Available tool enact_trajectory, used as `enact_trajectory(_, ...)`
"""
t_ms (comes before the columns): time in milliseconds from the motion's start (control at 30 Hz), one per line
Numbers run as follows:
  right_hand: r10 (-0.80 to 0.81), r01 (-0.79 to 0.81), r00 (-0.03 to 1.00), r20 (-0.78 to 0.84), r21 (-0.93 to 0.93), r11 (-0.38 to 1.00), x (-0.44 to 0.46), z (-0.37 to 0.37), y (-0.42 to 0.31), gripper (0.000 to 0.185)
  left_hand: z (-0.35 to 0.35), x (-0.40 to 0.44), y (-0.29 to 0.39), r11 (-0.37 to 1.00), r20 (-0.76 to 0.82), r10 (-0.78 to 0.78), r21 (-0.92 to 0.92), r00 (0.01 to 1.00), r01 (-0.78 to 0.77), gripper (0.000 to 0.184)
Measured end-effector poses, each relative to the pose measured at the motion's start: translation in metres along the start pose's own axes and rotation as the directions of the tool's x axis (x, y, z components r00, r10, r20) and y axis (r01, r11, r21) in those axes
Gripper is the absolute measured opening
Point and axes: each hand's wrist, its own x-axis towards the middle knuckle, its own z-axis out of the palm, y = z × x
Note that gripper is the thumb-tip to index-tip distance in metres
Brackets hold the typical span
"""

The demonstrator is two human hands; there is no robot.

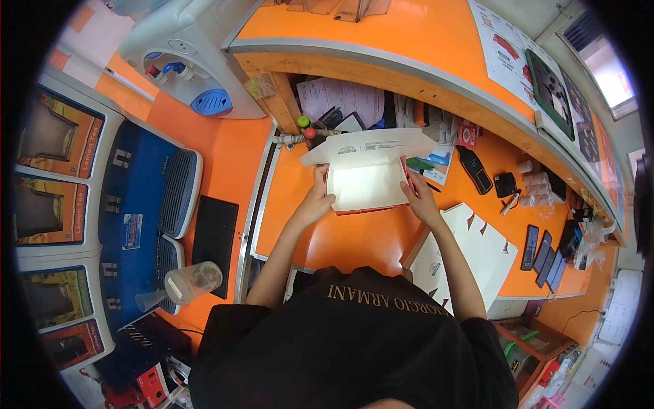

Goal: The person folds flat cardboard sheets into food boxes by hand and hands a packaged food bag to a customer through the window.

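Note:
An open cardboard food box [364, 184], white inside with a red outer edge, is held up over the orange counter. Its lid flap [375, 144], printed with small dark text, stands up on the far side. My left hand [316, 198] grips the box's left wall, thumb toward the inside. On the opposite wall, my right hand [421, 199] has its fingers closed around the red edge. Right of my right forearm lies a stack of flat, unfolded white box blanks [470, 255] with red-brown notched edges.
A drink dispenser [136, 198] with lemon tea labels stands left, a plastic jug [194, 281] near it. A white water dispenser [184, 61] is beyond. Along the right are a black handheld device [475, 169], phones [529, 247] and plastic cups [538, 187]. A raised orange shelf [381, 41] overhangs the counter.

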Motion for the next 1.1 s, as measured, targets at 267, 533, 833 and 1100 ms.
enact_trajectory(267, 0.053, -0.076, 0.994, -0.099, -0.249, 0.966, 0.002, 0.010, -0.023, 0.053, 0.010, -0.004, 0.008, 0.864, -0.204, 0.083, 0.503, 0.975, 0.031, 0.054)
enact_trajectory(533, -0.038, -0.145, 0.970, -0.240, -0.696, 0.703, 0.000, 0.023, -0.036, 0.056, 0.026, -0.008, 0.005, 0.672, -0.261, 0.296, 0.741, 0.919, -0.006, 0.057)
enact_trajectory(833, -0.201, -0.117, 0.925, -0.323, -0.744, 0.658, -0.008, 0.024, -0.020, 0.052, 0.038, -0.001, 0.011, 0.522, -0.306, 0.081, 0.824, 0.949, 0.221, 0.056)
enact_trajectory(1100, -0.193, -0.147, 0.916, -0.351, -0.743, 0.653, -0.005, 0.027, -0.015, 0.051, 0.037, 0.002, 0.009, 0.409, -0.260, 0.064, 0.887, 0.964, 0.212, 0.059)
